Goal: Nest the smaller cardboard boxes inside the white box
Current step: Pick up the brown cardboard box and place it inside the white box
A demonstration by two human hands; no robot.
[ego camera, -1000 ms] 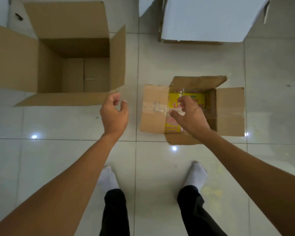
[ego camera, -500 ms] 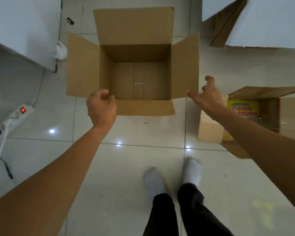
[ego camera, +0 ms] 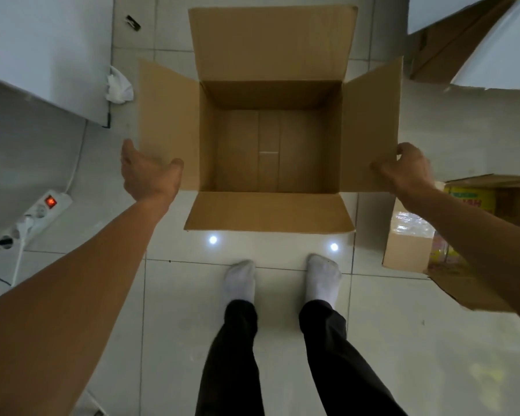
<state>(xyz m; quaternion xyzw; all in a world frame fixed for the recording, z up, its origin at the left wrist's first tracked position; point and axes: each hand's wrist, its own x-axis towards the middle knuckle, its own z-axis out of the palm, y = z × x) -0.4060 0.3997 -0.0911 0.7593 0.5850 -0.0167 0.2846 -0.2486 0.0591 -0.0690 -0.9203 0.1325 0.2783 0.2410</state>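
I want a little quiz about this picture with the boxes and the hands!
1. True or false: the big brown box is empty inside.
2. Which hand grips a side flap: A) left hand B) right hand?
3. Fill in: the power strip switch glows ____.

Key: 1 true; 2 B, its fingers curl over the flap edge while the left is open beside its flap; 3 red.

Dim, flat indoor light; wide-angle view, slightly soft.

Two small bright glare spots on the glossy floor tiles, just below the near flap of the open brown box: lamps overhead. Box interior shaded, darkest under far wall. Soft shadow at left under the white panel. Straight edges bow toward frame corners; forearms stretched large at lower edges. Fine detail smeared.
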